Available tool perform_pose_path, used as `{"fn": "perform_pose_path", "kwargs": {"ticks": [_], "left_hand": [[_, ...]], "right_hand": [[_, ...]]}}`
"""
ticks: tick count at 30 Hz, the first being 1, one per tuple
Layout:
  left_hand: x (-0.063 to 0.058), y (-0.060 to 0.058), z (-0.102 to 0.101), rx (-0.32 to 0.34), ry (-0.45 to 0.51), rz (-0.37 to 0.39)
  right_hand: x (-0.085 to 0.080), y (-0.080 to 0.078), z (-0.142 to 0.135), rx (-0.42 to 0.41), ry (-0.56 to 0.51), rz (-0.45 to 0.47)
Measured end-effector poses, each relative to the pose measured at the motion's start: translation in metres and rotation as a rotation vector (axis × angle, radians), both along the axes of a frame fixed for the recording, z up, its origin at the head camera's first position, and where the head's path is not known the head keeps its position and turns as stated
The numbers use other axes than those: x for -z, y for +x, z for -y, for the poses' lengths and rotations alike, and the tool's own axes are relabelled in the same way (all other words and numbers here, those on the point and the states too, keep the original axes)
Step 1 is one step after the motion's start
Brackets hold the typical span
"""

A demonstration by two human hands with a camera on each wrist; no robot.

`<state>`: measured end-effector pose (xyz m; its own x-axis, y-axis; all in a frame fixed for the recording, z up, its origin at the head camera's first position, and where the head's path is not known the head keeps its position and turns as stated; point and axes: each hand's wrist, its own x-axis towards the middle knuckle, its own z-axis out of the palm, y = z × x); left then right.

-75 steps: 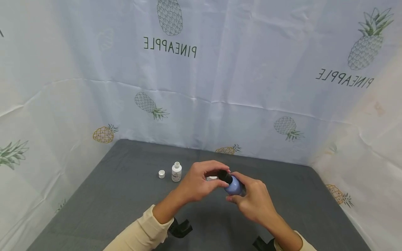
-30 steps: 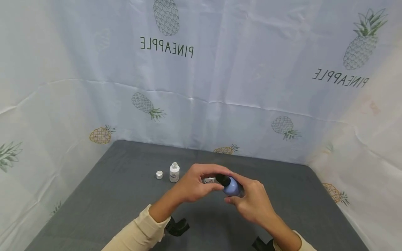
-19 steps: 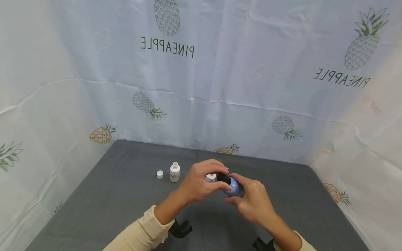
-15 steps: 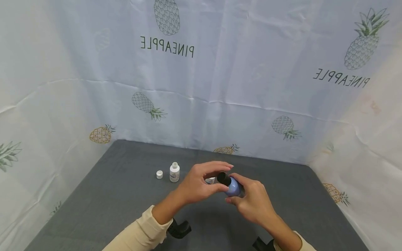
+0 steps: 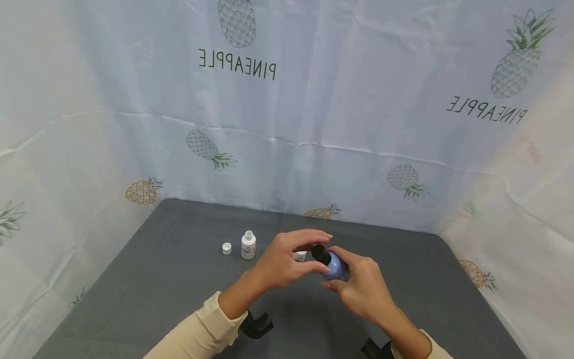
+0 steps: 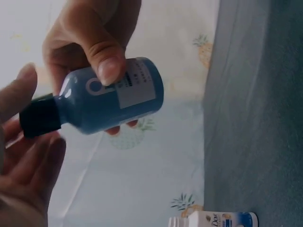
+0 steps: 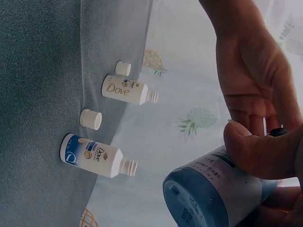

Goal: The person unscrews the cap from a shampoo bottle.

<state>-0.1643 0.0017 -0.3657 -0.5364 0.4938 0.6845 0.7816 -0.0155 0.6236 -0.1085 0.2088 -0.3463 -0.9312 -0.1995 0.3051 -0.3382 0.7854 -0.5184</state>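
Note:
My right hand (image 5: 365,286) grips a small translucent blue bottle (image 5: 335,268), thumb across its white label in the left wrist view. The bottle is tilted, its black cap (image 6: 41,116) toward my left hand (image 5: 280,262). That hand's thumb and fingers stand loosely spread around the cap; in the head view a gap shows between the upper fingers and the cap. Beyond the hands, two uncapped white Dove bottles stand on the table: one with a blue-and-white label (image 7: 90,155), and another (image 7: 123,90) farther off. The left hand partly hides one of them in the head view.
A white cap (image 7: 91,119) lies beside the nearer Dove bottle, and a second white cap (image 5: 226,248) lies left of the other. The table has a grey cover (image 5: 179,294). Pineapple-print curtains (image 5: 287,109) hang around its back and sides.
My left fingers lift from the cap and close around it by turns, and now stand apart from it again. The right hand keeps its hold on the blue bottle. The white bottles stay put.

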Motion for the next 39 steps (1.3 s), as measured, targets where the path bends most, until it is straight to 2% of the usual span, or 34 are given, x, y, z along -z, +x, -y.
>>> {"fn": "perform_pose_path", "kwargs": {"ticks": [4,6,10,12,14,16,19,21,23,28,30,35,37,39], "left_hand": [[-0.0020,-0.0007,0.0036,0.114,0.023,0.049],[-0.0036,-0.0015,0.0039,0.089,0.017,0.030],[-0.0045,-0.0021,0.0002,-0.037,-0.031,-0.013],[-0.0032,-0.0015,-0.0008,-0.055,-0.056,0.002],[-0.0021,-0.0004,-0.0003,-0.024,-0.066,0.040],[-0.0017,-0.0004,0.0012,0.036,-0.047,0.047],[-0.0021,-0.0022,0.0035,0.112,-0.013,-0.005],[-0.0027,-0.0038,0.0037,0.123,-0.001,-0.049],[-0.0026,-0.0040,0.0023,0.085,0.005,-0.059],[0.0015,-0.0002,-0.0044,-0.030,0.016,-0.025],[0.0032,0.0016,-0.0049,-0.006,0.025,0.007],[0.0026,0.0017,-0.0017,0.139,0.039,0.046],[0.0013,-0.0001,-0.0010,0.145,0.036,0.008],[0.0003,-0.0018,-0.0013,0.116,0.039,-0.038]], "right_hand": [[-0.0008,0.0003,-0.0013,-0.002,0.011,-0.015],[-0.0008,0.0003,-0.0017,-0.002,0.014,-0.016],[-0.0003,0.0005,-0.0015,0.002,0.010,-0.008],[-0.0002,0.0009,-0.0012,0.002,0.004,-0.001],[-0.0001,0.0011,-0.0011,-0.001,0.001,0.001],[-0.0001,0.0015,-0.0014,0.002,0.002,-0.002],[-0.0001,0.0020,-0.0020,0.005,0.013,-0.007],[0.0000,0.0026,-0.0024,0.009,0.018,-0.007],[0.0002,0.0032,-0.0024,0.009,0.019,-0.007],[0.0006,0.0040,-0.0015,0.008,0.015,-0.021],[0.0004,0.0040,-0.0013,0.011,0.016,-0.018],[-0.0009,0.0044,-0.0026,0.021,0.015,-0.007],[-0.0010,0.0045,-0.0032,0.024,0.015,-0.009],[-0.0011,0.0046,-0.0036,0.023,0.016,-0.011]]}}
